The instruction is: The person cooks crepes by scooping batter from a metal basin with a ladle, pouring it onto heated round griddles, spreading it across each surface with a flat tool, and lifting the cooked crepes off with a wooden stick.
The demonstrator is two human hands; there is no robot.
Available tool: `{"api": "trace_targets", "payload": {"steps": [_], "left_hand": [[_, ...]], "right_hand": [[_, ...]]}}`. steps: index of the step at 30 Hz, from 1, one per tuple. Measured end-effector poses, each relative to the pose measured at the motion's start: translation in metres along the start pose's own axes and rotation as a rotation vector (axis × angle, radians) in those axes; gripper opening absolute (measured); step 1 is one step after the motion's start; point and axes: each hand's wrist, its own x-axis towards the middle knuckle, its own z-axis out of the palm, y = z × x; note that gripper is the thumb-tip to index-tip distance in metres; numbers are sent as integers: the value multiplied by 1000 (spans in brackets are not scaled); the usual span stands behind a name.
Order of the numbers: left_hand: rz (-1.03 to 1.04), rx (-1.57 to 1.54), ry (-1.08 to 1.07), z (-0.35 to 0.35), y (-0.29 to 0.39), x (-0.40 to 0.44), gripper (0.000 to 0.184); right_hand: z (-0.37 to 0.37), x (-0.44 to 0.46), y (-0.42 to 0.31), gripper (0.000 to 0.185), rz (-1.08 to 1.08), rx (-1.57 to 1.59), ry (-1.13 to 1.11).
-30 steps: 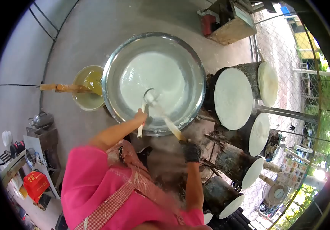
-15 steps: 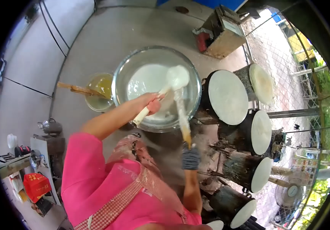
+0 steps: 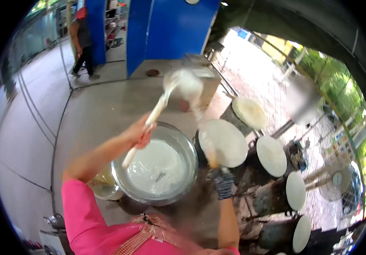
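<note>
My bare left hand is wrapped round the pale handle of a ladle, which is raised over the far side of a wide metal basin. White coating covers the ladle's blurred bowl. White liquid batter fills the bottom of the basin. In a striped dark glove, my right hand grips the wooden end of a long stick coated in white. The stick points up and away, its far end close to the ladle bowl. A cloth-topped pot stands just beyond my right hand.
More dark pots with pale round tops, such as this pot, stand along the right. A bucket is partly hidden left of the basin. A fan stands far right. At the back left is a person. A blurred round shape shows upper right.
The ladle and stick have risen from over the basin and moved away from me. Both hands keep their grips. My view has tilted up, bringing the blue wall and the person into sight.
</note>
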Motion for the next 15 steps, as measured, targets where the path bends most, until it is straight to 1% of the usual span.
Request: {"api": "trace_targets", "payload": {"steps": [1,2,3,5,6,7,8,9,10,11,12,13,14,15], "left_hand": [[-177,-141,-68,-11,-23,6,16],[-377,-278,-126,-20,-45,12,10],[-584,-455,-83,-28,-63,23,11],[-975,-774,41,-28,-87,49,14],[-877,-517,123,-9,-89,46,14],[-859,-541,-75,2,-79,46,7],[-855,-574,-286,18,-69,43,5],[-733,-354,-365,47,-56,35,5],[-585,-157,-463,77,-52,28,6],[-564,-101,-557,97,-60,26,7],[-548,-36,-667,122,-74,28,9],[-623,-85,-765,147,-92,31,11],[-717,-123,-858,177,-113,35,13],[-1043,-302,-865,207,-139,35,15]], "right_hand": [[23,-29,15,16,86,8,-141],[37,-65,11,17,381,321,-247],[32,-93,-3,16,452,163,-297],[0,-124,-47,16,580,-149,-396],[-16,-136,-62,17,608,-72,-331],[-37,-147,-74,17,631,-9,-240],[-61,-162,-89,18,652,36,-141],[-79,-173,-107,23,576,22,49],[-85,-203,-100,20,643,-24,125],[-87,-234,-98,18,709,-77,216],[-112,-230,-130,20,811,46,212],[-134,-222,-163,22,911,180,233],[-127,-259,-146,20,757,157,434],[-110,-309,-119,21,615,459,622]]}}
